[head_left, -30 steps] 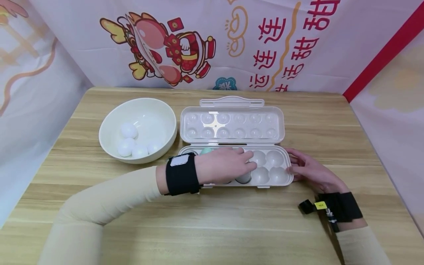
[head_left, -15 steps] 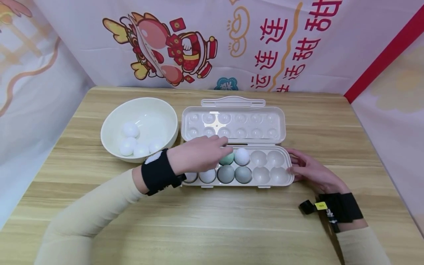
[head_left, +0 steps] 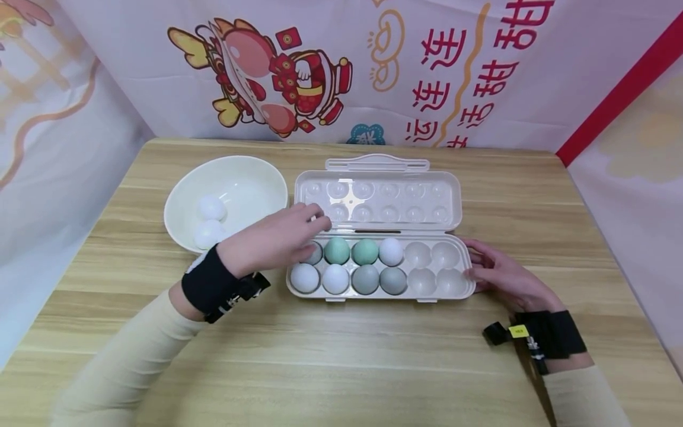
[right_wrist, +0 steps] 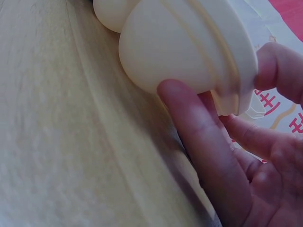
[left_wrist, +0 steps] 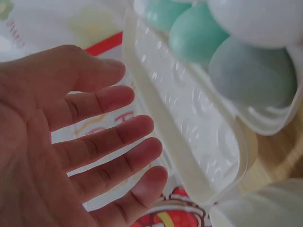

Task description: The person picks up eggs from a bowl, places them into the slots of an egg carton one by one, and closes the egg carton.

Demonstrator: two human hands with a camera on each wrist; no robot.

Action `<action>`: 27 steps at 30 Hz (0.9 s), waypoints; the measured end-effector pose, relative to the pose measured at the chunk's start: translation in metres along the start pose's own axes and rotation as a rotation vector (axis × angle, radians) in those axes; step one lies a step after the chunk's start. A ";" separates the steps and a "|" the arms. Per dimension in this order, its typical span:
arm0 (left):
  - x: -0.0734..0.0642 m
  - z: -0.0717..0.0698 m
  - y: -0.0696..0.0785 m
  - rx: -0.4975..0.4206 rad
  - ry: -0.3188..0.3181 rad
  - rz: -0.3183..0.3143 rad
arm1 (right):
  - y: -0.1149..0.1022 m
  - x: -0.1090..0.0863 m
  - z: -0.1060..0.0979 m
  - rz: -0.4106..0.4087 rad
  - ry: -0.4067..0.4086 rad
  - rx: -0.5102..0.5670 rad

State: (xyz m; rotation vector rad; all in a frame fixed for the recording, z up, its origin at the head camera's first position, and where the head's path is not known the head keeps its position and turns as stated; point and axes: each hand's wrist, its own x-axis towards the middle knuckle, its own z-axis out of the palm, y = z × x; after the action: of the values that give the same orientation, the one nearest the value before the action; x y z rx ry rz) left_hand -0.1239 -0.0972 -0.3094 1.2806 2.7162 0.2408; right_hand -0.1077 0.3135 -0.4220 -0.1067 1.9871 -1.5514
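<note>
A white plastic egg box [head_left: 421, 281] lies open on the table with its clear lid [head_left: 389, 201] folded back. Two white eggs [head_left: 335, 279] and two grey eggs [head_left: 366, 279] fill part of the front row. Behind them are two green eggs [head_left: 337, 251], a white egg [head_left: 391, 252] and a grey egg [head_left: 313, 253] at the left end, partly covered by my left hand [head_left: 274, 237]. That hand is over the box's left end, and its fingers are extended and empty in the left wrist view. My right hand [head_left: 507, 279] grips the box's right end between thumb and fingers.
Left of the box stands a cream bowl [head_left: 256, 178] with white eggs [head_left: 212, 209] in it, partly hidden by my left forearm and hand. Several cups at the box's right end hold no egg. A printed cloth [head_left: 320, 35] hangs behind the wooden table [head_left: 341, 356].
My left hand has moved left from the middle of the egg box to its left end, uncovering the eggs there. The right hand keeps its place at the right end.
</note>
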 end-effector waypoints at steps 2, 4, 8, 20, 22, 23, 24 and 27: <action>-0.004 -0.004 -0.005 -0.040 0.020 -0.047 | 0.000 0.000 0.000 -0.003 -0.001 0.000; -0.007 -0.007 -0.009 -0.073 0.036 -0.085 | 0.000 0.000 0.000 -0.004 0.001 -0.001; -0.012 -0.011 -0.017 -0.133 0.052 -0.142 | 0.000 0.000 0.001 -0.001 0.006 0.000; -0.025 -0.005 -0.050 -0.254 0.041 -0.246 | 0.001 0.001 0.001 -0.002 0.005 -0.003; -0.027 -0.003 -0.053 -0.262 0.048 -0.257 | 0.002 0.001 0.001 -0.007 0.002 -0.004; -0.027 -0.002 -0.054 -0.266 0.051 -0.262 | 0.002 0.002 0.001 -0.009 0.002 -0.005; -0.028 -0.001 -0.056 -0.269 0.051 -0.267 | 0.002 0.002 0.001 -0.008 0.004 -0.006; -0.030 0.002 -0.060 -0.275 0.045 -0.275 | 0.001 0.002 0.001 -0.012 0.007 -0.012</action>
State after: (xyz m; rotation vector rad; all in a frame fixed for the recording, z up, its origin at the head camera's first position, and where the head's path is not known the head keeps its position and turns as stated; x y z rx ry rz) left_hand -0.1498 -0.1577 -0.3218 0.8289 2.7335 0.5933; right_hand -0.1082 0.3122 -0.4243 -0.1182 2.0047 -1.5501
